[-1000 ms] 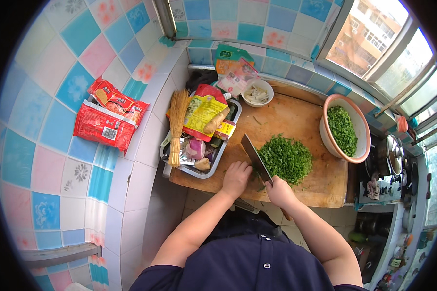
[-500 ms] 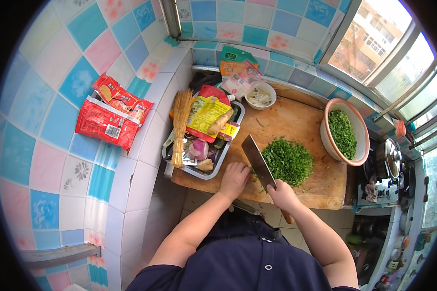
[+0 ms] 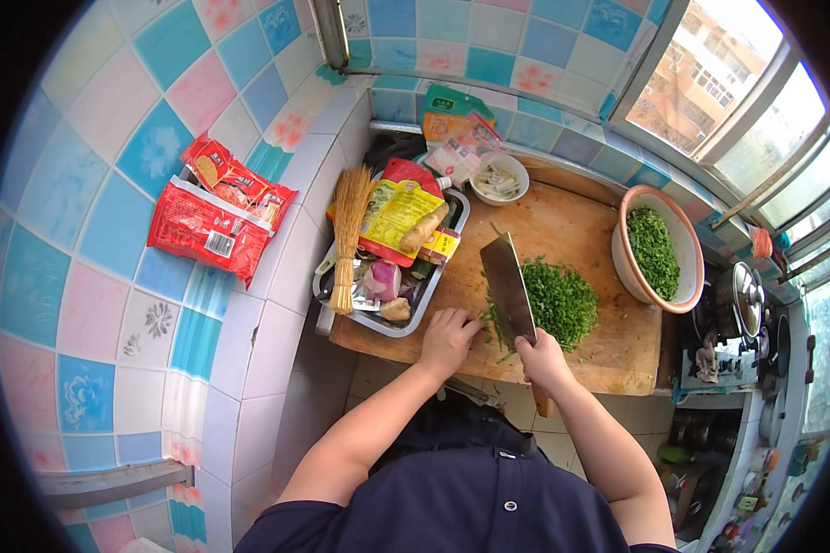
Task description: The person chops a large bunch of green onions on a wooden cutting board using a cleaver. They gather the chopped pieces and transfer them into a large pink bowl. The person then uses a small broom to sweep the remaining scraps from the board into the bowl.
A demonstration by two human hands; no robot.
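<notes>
My right hand is wrapped round a cleaver, its wooden handle pointing back toward me. The broad dark blade stands over the board at the left edge of a heap of chopped greens. On the left of the blade, my left hand rests on the wooden cutting board near its front edge. Its fingers lie stretched toward the blade, apart from it, with a few green bits by the fingertips. I see nothing held in that hand.
A tray holding packets, ginger, a purple onion and a straw brush stands left. A white bowl sits behind; a larger bowl of chopped greens is right. Red packets lie farther left. A pot stands beyond.
The cleaver has shifted right, its blade now more upright against the left side of the greens. My left hand has barely moved. The whole view has shifted slightly.
</notes>
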